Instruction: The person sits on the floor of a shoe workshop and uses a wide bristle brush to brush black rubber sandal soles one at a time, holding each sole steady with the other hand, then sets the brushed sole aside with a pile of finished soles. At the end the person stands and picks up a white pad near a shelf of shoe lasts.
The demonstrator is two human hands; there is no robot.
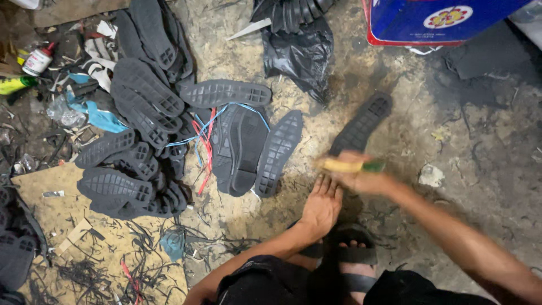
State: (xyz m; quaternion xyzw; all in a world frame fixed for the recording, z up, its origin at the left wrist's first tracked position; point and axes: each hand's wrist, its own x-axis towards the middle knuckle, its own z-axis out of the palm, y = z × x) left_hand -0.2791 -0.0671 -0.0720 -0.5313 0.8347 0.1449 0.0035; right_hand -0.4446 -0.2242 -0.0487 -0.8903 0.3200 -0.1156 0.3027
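My right hand (361, 179) is shut on a blurred yellow and green tool (349, 165), which looks like a brush, held just over the near end of a black rubber shoe sole (364, 122) that lies tread up on the dirty floor. My left hand (322, 204) rests flat on the ground beside that sole's near end, fingers stretched out, holding nothing. My foot in a black sandal (353, 254) sits right below both hands.
A heap of black soles (141, 113) lies at left, with three more soles (248, 147) and red and blue strings beside it. A black plastic bag (299, 51) is at the back, a blue and red box (440, 20) top right, bottles (36, 59) far left.
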